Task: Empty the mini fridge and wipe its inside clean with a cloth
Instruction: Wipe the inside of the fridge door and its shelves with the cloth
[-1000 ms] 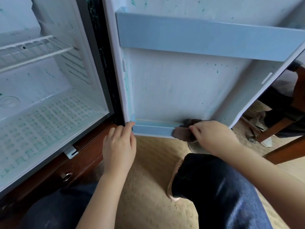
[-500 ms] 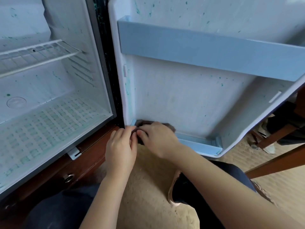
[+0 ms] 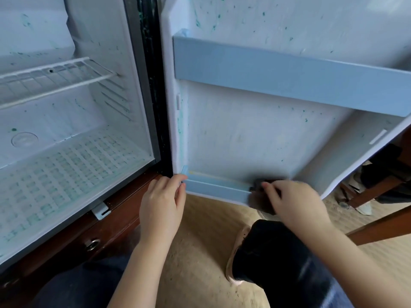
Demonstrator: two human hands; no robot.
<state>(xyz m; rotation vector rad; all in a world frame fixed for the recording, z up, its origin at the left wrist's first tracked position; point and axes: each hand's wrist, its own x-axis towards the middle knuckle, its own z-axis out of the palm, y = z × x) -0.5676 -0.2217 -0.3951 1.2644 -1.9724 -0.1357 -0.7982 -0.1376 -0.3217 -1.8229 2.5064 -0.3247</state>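
While the mini fridge [image 3: 66, 170] is standing open at the left of the frame, a person is crouching before its door [image 3: 244, 134], which is filling the upper right. Left hand [image 3: 163, 203], centre frame, is pinching the near corner of the lower door rail [image 3: 218, 187], with thumb and forefinger closing on the edge. Right hand [image 3: 295, 203], right of centre, is gripping a dark cloth [image 3: 259, 203] against the far end of that rail, fingers curling onto it, blurred. Cloth is draping over the rail's front face. Green specks are dotting the door liner and fridge walls. Wire shelf [image 3: 55, 74] is sitting upper left. Shoe [image 3: 235, 247] is resting on the tan floor [image 3: 200, 241], lower centre
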